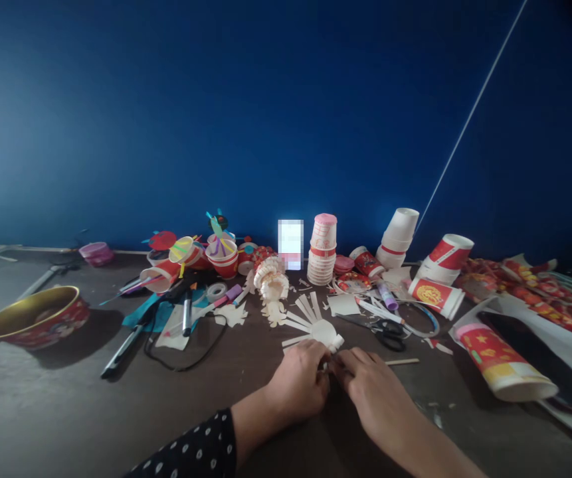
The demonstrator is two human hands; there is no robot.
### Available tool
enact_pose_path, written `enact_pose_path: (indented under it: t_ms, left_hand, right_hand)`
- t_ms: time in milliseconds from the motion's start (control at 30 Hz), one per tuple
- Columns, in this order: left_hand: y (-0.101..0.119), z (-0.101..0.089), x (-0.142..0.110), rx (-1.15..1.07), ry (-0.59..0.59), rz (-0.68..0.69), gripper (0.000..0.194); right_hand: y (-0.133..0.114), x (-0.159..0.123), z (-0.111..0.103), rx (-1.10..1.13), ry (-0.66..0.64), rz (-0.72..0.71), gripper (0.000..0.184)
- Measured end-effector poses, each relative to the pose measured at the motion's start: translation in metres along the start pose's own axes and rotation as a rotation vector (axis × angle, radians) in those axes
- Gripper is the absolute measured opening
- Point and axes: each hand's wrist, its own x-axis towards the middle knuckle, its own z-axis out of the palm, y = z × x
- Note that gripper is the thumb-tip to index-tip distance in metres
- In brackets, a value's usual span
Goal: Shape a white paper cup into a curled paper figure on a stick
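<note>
A white paper cup cut into strips (322, 330) lies splayed out on the dark table, its strips fanning from a round base. Several strips lie straight toward the back and left, while one at the near right is curled. My left hand (299, 377) is closed with its fingers pinching at the near side of this cut cup. Close beside it, my right hand (368, 382) is closed too, its fingertips meeting the left ones at the curled strip. My fingers hide most of the strip between them.
Black-handled scissors (388, 330) lie right of the cut cup, near a wooden stick (402, 362). Stacked paper cups (322, 262) stand behind. A red cup (505, 362) lies on its side at right; a gold-lined bowl (36, 318) stands at left, near a black marker (187, 313).
</note>
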Motion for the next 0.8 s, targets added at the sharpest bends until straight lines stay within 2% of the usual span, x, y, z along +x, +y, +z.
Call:
enact_pose_path:
  t_ms: [200, 333, 500, 700, 800]
  left_hand:
    - [-0.002, 0.002, 0.001, -0.039, 0.016, 0.075, 0.009]
    - [-0.007, 0.004, 0.002, -0.092, 0.001, 0.103, 0.014]
    - [-0.009, 0.007, 0.004, -0.026, -0.007, 0.100, 0.015]
    - [-0.009, 0.010, 0.006, 0.010, 0.012, 0.118, 0.015]
    - [-0.009, 0.010, 0.006, 0.037, 0.018, 0.130, 0.017]
  right_hand:
    - [0.003, -0.001, 0.001, -0.001, 0.021, 0.006, 0.029]
    - [0.001, -0.001, 0.000, -0.006, 0.014, 0.030, 0.031]
    - [-0.001, -0.003, -0.004, 0.062, -0.034, 0.062, 0.038]
    - [0.010, -0.009, -0.003, 0.227, 0.031, 0.048, 0.054]
    - [0.014, -0.012, -0.005, 0.231, 0.062, 0.060, 0.048]
